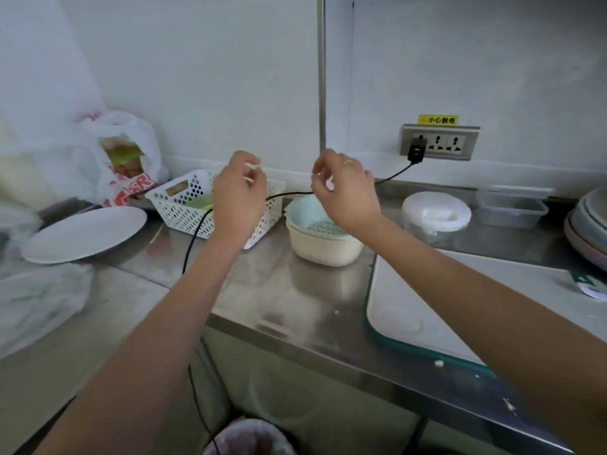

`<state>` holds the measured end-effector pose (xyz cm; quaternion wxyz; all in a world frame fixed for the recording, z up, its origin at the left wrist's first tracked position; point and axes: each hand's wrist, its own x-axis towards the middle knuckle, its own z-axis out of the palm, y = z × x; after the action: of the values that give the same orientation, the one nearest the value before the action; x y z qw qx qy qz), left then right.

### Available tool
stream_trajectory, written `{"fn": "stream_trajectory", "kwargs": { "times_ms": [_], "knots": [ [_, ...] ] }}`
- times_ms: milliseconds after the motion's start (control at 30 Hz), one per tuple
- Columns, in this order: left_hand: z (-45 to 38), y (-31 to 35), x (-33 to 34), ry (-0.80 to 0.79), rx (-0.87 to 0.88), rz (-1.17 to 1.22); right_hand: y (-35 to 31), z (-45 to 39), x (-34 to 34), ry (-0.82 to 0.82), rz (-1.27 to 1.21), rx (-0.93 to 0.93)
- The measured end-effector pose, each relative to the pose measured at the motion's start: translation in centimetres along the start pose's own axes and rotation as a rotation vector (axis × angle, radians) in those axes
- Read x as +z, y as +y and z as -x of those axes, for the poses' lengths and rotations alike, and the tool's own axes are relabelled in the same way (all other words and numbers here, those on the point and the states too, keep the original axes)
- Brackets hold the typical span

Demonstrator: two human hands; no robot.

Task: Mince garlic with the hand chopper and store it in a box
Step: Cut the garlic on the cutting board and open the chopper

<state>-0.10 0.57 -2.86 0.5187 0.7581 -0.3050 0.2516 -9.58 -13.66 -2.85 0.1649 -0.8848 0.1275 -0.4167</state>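
Between both raised hands runs a black cord (pixel 289 193): the left hand (pixel 238 198) pinches a small pale bit, perhaps a garlic piece, while the right hand (pixel 345 188) has its fingers curled, seemingly nipping the cord. Tugging it could drag the plug (pixel 416 152) from the socket or snag the basket (pixel 197 205). Right of the right hand, well apart, the chopper (pixel 435 216) stands on the surface (pixel 295 290); the box (pixel 512 208) sits beyond it.

Bare forearms, no sleeves in view; thin ring on right hand (pixel 348 188); left hand (pixel 238 192) unadorned.
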Motion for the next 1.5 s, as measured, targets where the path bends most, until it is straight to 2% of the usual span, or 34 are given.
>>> {"fn": "stream_trajectory", "kwargs": {
  "times_ms": [100,233,333,400,467,533,667,833,933,1000,1067,1200,1300,1400,1500],
  "knots": [
    [-5.6,-5.6,-3.3,-0.070,-0.081,-0.276,-3.2,-2.0,3.2,-0.243,0.070,-0.129],
    [-10.4,-11.6,-4.9,-0.318,-0.185,-0.551,-4.1,-4.2,7.4,-0.477,0.104,-0.163],
    [-11.9,-14.8,-4.4,-0.564,-0.249,-0.781,-4.5,-6.3,10.3,-0.628,0.059,-0.156],
    [-12.7,-16.4,-3.7,-0.669,-0.289,-0.904,-5.3,-8.1,12.3,-0.717,0.023,-0.137],
    [-13.5,-18.2,-3.3,-0.734,-0.272,-1.009,-6.0,-9.3,14.6,-0.786,0.062,-0.138],
    [-13.9,-20.2,-2.7,-0.732,-0.276,-1.086,-6.2,-9.5,17.1,-0.875,0.182,-0.137],
    [-13.9,-21.3,-1.7,-0.828,-0.364,-1.171,-5.5,-9.1,20.6,-1.013,0.387,-0.155],
    [-13.8,-21.3,-0.6,-0.837,-0.399,-1.253,-6.4,-9.4,20.9,-0.951,0.357,-0.316],
    [-13.4,-22.5,-0.9,-0.823,-0.453,-1.185,-7.0,-9.3,20.6,-0.907,0.395,-0.423],
    [-13.3,-23.2,-1.5,-0.724,-0.489,-1.069,-6.9,-9.4,20.1,-0.827,0.388,-0.473],
    [-13.6,-23.1,-2.6,-0.553,-0.574,-0.884,-6.7,-10.0,19.1,-0.747,0.343,-0.471],
    [-15.1,-19.9,-4.5,-0.269,-0.632,-0.492,-6.8,-11.0,16.8,-0.577,0.239,-0.438],
    [-15.9,-15.6,-5.5,-0.219,-0.598,-0.267,-7.0,-11.2,13.8,-0.471,0.193,-0.419],
    [-15.2,-10.7,-5.8,-0.247,-0.551,-0.173,-6.4,-9.6,9.5,-0.366,0.130,-0.377],
    [-12.1,-5.4,-4.2,-0.297,-0.582,-0.065,-4.1,-5.7,5.3,-0.260,0.102,-0.278]
  ]
}}
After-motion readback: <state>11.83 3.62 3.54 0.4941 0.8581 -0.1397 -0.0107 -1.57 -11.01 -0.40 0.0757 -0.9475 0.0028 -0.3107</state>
